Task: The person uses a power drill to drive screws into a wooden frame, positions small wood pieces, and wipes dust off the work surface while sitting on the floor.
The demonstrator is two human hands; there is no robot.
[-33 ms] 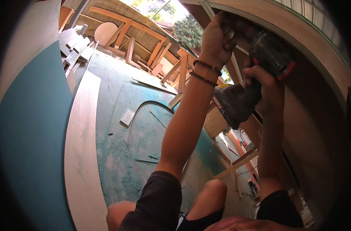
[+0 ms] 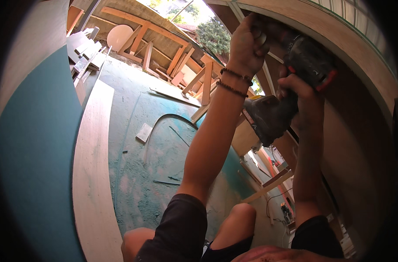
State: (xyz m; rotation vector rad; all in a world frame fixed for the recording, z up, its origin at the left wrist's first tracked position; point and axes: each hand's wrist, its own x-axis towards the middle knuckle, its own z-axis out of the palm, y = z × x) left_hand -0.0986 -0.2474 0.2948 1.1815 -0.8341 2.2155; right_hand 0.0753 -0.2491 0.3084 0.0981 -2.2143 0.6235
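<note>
My right hand is wrapped round the grip of a black and red cordless drill, raised at the upper right. The drill's battery end points down and left, while its front end runs up into shadow under a wooden panel edge. Close to that front end is my left hand, lifted with its fingers curled closed. Whatever those fingers pinch is hidden in the dark. Two beaded bracelets circle the left wrist. The drill's tip cannot be seen.
A blue board and a long pale plank stand along the left. Dust and offcuts lie on the blue-stained floor, with a bent thin strip. Timber frames lean at the back. Cables lie lower right.
</note>
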